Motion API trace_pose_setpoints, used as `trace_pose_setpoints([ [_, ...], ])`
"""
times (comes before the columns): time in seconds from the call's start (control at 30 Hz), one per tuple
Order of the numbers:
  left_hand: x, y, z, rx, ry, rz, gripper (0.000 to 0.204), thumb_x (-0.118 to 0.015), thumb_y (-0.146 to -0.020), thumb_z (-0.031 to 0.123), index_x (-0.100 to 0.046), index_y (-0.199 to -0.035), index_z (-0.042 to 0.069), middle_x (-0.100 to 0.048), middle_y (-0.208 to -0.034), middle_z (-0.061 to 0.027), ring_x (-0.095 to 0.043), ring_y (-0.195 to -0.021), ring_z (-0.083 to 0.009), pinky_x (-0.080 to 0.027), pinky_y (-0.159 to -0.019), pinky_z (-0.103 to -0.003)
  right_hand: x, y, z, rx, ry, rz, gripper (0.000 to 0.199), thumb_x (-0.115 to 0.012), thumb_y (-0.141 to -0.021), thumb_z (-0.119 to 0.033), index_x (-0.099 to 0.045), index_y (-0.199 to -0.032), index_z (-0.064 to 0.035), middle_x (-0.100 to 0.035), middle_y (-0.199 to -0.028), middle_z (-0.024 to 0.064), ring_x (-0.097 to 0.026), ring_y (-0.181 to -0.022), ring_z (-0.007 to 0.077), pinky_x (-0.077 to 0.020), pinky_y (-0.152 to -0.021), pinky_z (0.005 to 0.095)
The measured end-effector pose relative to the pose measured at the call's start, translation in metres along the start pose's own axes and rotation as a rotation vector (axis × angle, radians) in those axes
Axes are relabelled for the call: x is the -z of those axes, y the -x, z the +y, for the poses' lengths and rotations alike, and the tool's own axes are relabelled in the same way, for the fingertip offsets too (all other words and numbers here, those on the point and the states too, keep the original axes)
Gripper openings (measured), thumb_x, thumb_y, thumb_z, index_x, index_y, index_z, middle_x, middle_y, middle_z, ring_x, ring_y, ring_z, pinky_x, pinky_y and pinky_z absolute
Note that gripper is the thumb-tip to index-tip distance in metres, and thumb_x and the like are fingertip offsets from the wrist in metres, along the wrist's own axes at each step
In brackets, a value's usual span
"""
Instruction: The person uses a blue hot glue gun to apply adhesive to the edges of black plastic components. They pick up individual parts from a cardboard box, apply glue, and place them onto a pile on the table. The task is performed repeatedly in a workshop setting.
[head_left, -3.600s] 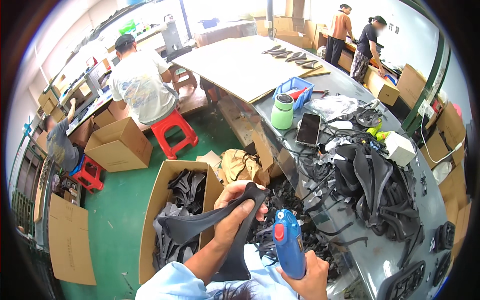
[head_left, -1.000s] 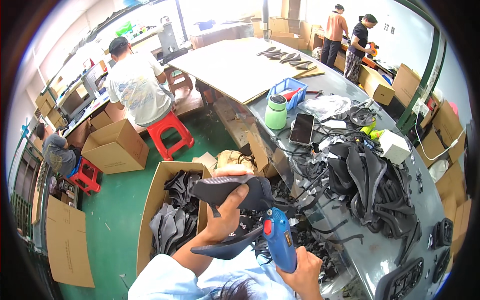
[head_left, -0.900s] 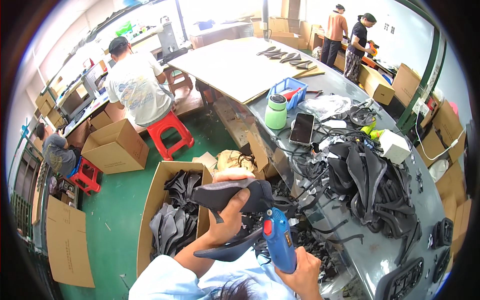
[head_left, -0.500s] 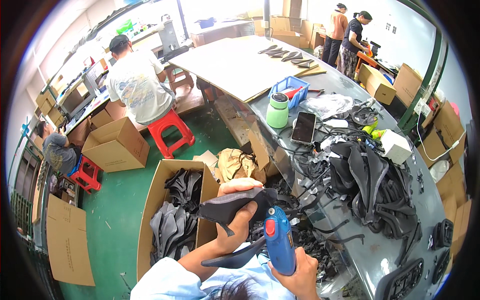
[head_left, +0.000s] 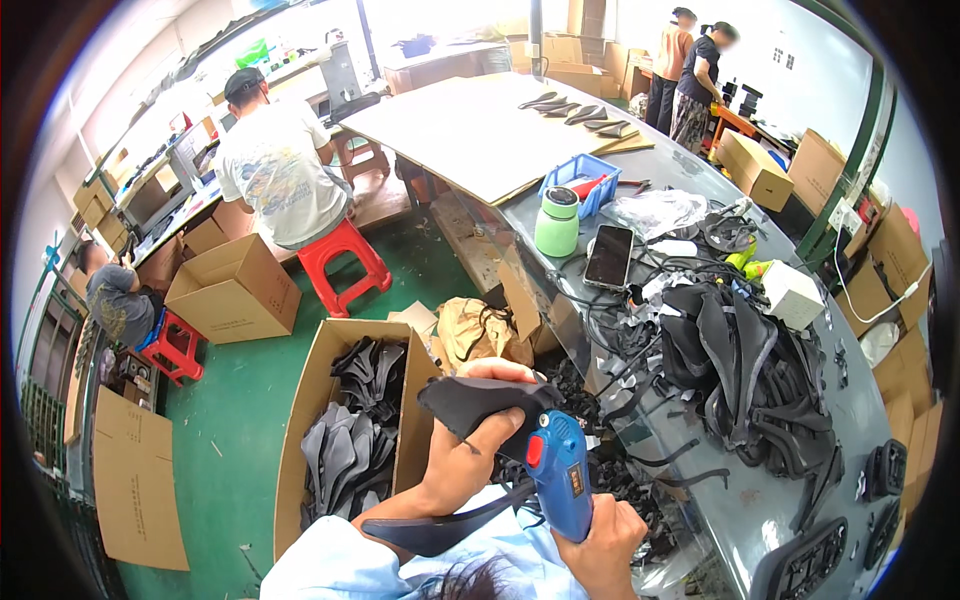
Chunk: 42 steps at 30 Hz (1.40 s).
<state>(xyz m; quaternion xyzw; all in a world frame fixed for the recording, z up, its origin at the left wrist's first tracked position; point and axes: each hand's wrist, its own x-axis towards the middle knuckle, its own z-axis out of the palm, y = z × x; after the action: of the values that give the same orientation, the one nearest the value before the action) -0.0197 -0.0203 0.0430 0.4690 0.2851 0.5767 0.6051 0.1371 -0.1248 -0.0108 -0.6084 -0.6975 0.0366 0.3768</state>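
Note:
My left hand (head_left: 465, 460) grips a black curved moulded piece (head_left: 475, 400), thumb on its near face and fingers behind it. A blue hand-held power tool (head_left: 562, 480) with a red button stands upright in my right hand (head_left: 606, 545), which is wrapped round its lower end. The tool's head is right by the right end of the piece; whether they touch I cannot tell. Across my left forearm lies a long dark curved strip (head_left: 440, 533), its link to the held piece hidden. Left of my hands, an open cardboard box (head_left: 290, 470) holds several similar black pieces (head_left: 345, 455).
On the grey table (head_left: 690, 540) at right lie a heap of black parts (head_left: 735, 360), a phone (head_left: 608, 257), a green bottle (head_left: 556, 222) and a blue basket (head_left: 580, 185). Black scraps collect below the table edge. One person sits on a red stool (head_left: 345, 265); others work farther off.
The held piece has turned so its broad smooth face shows instead of its ridged edge, and shifted slightly right. The tool has tilted a little; the lower strip has swung left.

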Motion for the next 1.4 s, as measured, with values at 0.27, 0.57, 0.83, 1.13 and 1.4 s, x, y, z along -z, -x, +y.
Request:
trace_pose_setpoints([
  [0.27, 0.017, -0.015, 0.014, 0.001, -0.449, -0.382, 0.034, -0.050, -0.074, -0.004, -0.051, -0.107, 0.001, -0.053, -0.099, -0.0072, -0.053, -0.095, -0.0161, -0.042, -0.084, -0.029, 0.010, -0.002, 0.002, 0.040, -0.025, -0.061, 0.034, -0.076, -0.055, -0.015, -0.048, -0.070, -0.0051, -0.050, -0.058, 0.0071, -0.052, -0.049, 0.0266, -0.0412, -0.051, 0.0349],
  [0.57, 0.023, -0.019, 0.012, 0.116, -0.580, -0.598, 0.027, -0.059, -0.077, 0.001, -0.057, -0.104, 0.001, -0.057, -0.104, -0.0086, -0.055, -0.098, -0.0186, -0.043, -0.087, -0.032, 0.016, -0.005, -0.002, 0.077, -0.160, -0.092, 0.035, -0.078, -0.055, -0.017, -0.052, -0.074, -0.0032, -0.053, -0.058, 0.0071, -0.053, -0.049, 0.0267, -0.0403, -0.048, 0.0354],
  [0.83, 0.027, -0.024, 0.009, 0.291, -0.787, -0.886, 0.037, -0.062, -0.080, 0.009, -0.049, -0.113, 0.002, -0.059, -0.103, -0.0146, -0.059, -0.093, -0.0239, -0.044, -0.083, -0.034, 0.020, -0.008, 0.004, 0.041, -0.187, 0.009, 0.037, -0.078, -0.056, -0.017, -0.049, -0.074, -0.0029, -0.051, -0.059, 0.0105, -0.050, -0.050, 0.0320, -0.0385, -0.047, 0.0387],
  [1.13, 0.023, 0.008, -0.050, 0.792, 0.259, -0.781, 0.065, -0.055, -0.088, 0.039, -0.029, -0.136, 0.004, -0.047, -0.122, -0.0064, -0.047, -0.109, -0.0161, -0.038, -0.093, -0.032, 0.031, -0.042, 0.014, -0.458, -0.778, 0.011, 0.037, -0.078, -0.065, -0.012, -0.055, -0.092, -0.0015, -0.061, -0.076, 0.0062, -0.058, -0.064, 0.0122, -0.0465, -0.059, 0.0253],
  [1.4, -0.023, 0.050, -0.071, 0.365, 0.411, -0.331, 0.093, -0.070, -0.071, 0.049, -0.023, -0.140, 0.007, -0.031, -0.138, -0.0114, -0.031, -0.128, -0.0221, -0.024, -0.106, -0.038, 0.020, -0.047, 0.014, -0.510, -0.785, 0.293, 0.037, -0.076, -0.068, -0.010, -0.053, -0.095, -0.0004, -0.058, -0.072, 0.0021, -0.055, -0.061, 0.0094, -0.0462, -0.058, 0.0240],
])
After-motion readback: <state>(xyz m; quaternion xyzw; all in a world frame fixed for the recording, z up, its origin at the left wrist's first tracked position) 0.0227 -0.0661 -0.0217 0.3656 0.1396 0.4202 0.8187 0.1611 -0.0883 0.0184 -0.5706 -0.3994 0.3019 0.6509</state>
